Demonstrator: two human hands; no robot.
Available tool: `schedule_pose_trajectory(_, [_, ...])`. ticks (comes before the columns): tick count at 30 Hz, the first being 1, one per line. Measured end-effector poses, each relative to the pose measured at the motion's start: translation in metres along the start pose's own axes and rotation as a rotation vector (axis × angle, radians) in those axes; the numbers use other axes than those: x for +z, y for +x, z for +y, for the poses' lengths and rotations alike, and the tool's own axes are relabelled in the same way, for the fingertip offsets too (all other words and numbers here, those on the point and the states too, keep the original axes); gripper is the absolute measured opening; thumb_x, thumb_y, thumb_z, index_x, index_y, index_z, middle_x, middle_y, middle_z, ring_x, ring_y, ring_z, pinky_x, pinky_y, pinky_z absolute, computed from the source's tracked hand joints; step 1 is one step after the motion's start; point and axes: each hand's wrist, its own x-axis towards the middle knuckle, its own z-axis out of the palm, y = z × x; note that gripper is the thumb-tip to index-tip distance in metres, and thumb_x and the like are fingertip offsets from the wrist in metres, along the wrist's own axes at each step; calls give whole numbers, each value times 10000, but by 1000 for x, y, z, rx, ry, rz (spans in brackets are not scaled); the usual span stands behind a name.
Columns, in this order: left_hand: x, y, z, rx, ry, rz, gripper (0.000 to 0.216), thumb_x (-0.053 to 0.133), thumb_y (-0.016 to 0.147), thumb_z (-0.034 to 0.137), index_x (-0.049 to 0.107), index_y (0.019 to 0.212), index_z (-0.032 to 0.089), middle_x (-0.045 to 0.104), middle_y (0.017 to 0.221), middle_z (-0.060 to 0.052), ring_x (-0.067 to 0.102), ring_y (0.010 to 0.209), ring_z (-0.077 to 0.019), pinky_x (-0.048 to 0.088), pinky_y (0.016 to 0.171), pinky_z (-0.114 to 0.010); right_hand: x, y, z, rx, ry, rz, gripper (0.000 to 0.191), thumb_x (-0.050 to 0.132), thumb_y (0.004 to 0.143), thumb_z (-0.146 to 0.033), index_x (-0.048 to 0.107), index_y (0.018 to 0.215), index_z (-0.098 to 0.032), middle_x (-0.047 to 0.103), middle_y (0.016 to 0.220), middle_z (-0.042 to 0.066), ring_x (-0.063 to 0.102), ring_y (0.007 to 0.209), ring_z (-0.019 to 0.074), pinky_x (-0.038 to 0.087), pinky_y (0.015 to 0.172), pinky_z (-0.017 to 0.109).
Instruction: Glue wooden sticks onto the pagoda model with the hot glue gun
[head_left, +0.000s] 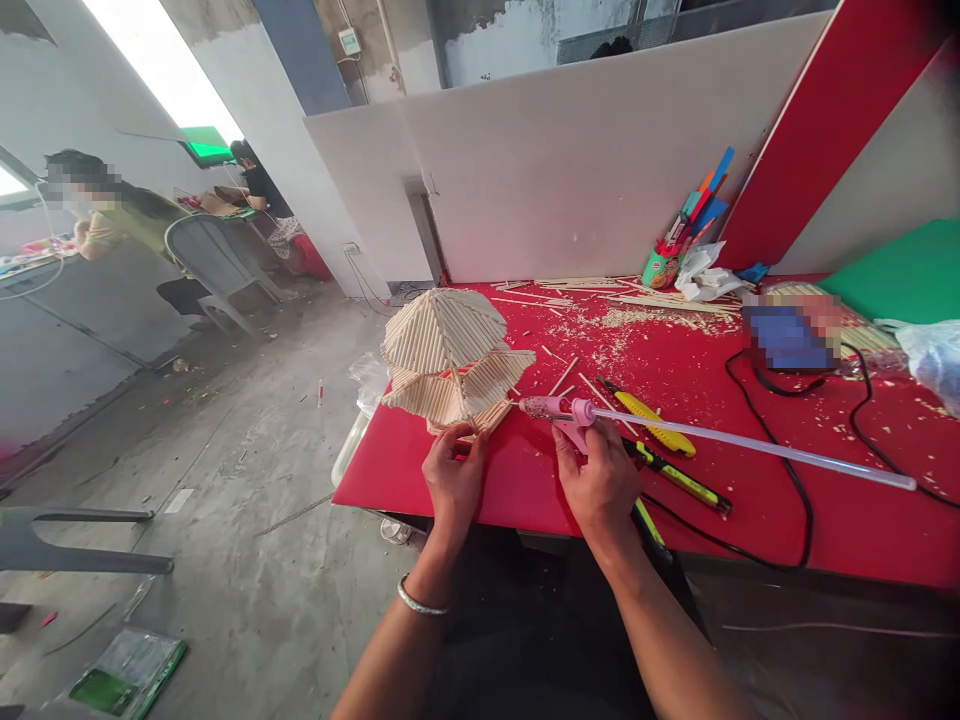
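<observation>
A small model building [450,340] made of pale wooden sticks, with tiered sloping roofs, stands near the left end of the red table [390,460]. My left hand [455,475] is closed in a pinch at the model's lower front edge. In my right hand [600,480] is a pink hot glue gun [559,410], its nozzle pointing left, close to the model's lower right side. A long translucent glue stick [750,448] sticks out of the gun's rear to the right. Just beyond my right hand lie a yellow utility knife [654,424] and a black-and-yellow cutter [682,477].
Loose sticks [667,300] and shavings lie along the table's back. A green can of tools [664,265] stands near crumpled white plastic [705,275]. A black cable [802,500] loops at right. A seated person [142,200] and a grey chair [210,260] are at far left.
</observation>
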Motion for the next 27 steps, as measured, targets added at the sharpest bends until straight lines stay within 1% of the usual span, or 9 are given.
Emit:
schedule_pose_trajectory(4, [0, 0, 1, -10, 2, 2, 146, 701, 750, 335, 710, 809, 202, 716, 741, -12, 645, 589, -137, 498, 549, -228, 0, 0, 0, 0, -9, 0, 340, 564, 903, -445, 628, 1050, -144, 711, 1007, 110, 675, 901, 206, 465, 725, 270])
schedule_pose_trajectory(9, [0, 0, 0, 14, -6, 9, 130, 702, 739, 319, 703, 793, 201, 721, 768, -16, 650, 607, -138, 510, 575, -234, 0, 0, -1, -2, -25, 9, 325, 563, 902, -453, 641, 994, -150, 714, 997, 104, 675, 854, 200, 450, 693, 268])
schedule_pose_trajectory(14, [1, 0, 0, 13, -9, 7, 139, 702, 737, 326, 700, 795, 200, 721, 772, -18, 651, 607, -140, 511, 576, -237, 0, 0, -1, 5, -12, -2, 327, 544, 913, -447, 633, 1026, -153, 709, 993, 101, 667, 863, 188, 435, 690, 265])
schedule_pose_trajectory(20, [1, 0, 0, 14, -13, 13, 149, 706, 736, 339, 700, 794, 203, 720, 762, -17, 655, 610, -143, 505, 558, -232, 2, -1, 0, 17, 5, -8, 318, 530, 919, -449, 631, 1009, -161, 707, 1008, 102, 659, 903, 191, 436, 711, 264])
schedule_pose_trajectory(27, [1, 0, 0, 18, -7, 16, 131, 703, 738, 319, 700, 798, 203, 722, 766, -15, 656, 610, -140, 518, 575, -235, 2, 0, 0, 16, -7, -5, 337, 551, 906, -460, 634, 1015, -153, 709, 987, 108, 671, 868, 198, 453, 704, 268])
